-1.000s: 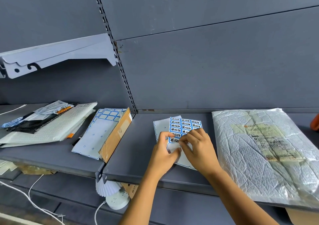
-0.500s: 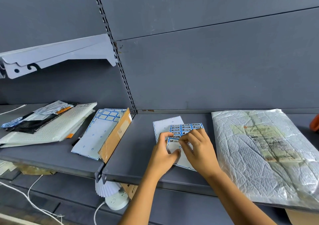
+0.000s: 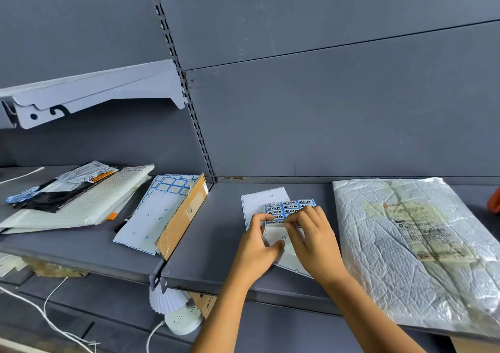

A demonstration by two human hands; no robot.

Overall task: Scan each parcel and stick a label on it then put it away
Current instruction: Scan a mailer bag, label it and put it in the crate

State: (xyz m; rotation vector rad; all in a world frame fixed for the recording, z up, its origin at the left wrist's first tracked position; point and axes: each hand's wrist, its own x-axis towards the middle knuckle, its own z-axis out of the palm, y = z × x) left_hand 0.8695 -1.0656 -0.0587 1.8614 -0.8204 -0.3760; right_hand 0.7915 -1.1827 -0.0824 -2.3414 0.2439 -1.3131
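A sheet of blue-bordered labels (image 3: pixel 289 207) lies on a white backing sheet (image 3: pixel 261 199) on the grey shelf (image 3: pixel 216 244). My left hand (image 3: pixel 258 247) pinches the lower left edge of the label sheet and holds it down. My right hand (image 3: pixel 313 239) pinches at a label on the sheet's lower row with thumb and forefinger. A large parcel (image 3: pixel 414 249) in crinkled clear plastic, with a printed shipping slip on top, lies flat just right of my hands.
On the left shelf section lie a used label sheet (image 3: pixel 159 212) on a tilted cardboard piece (image 3: pixel 184 220), a white padded mailer (image 3: pixel 75 206) and a black bag (image 3: pixel 46 198). A white power strip (image 3: pixel 184 320) and cables sit below the shelf. An orange object (image 3: pixel 495 201) shows at the right edge.
The label sheet has been lowered from a tilted-up position to lie flatter on the backing sheet. Both hands stayed at its lower edge, shifting slightly down.
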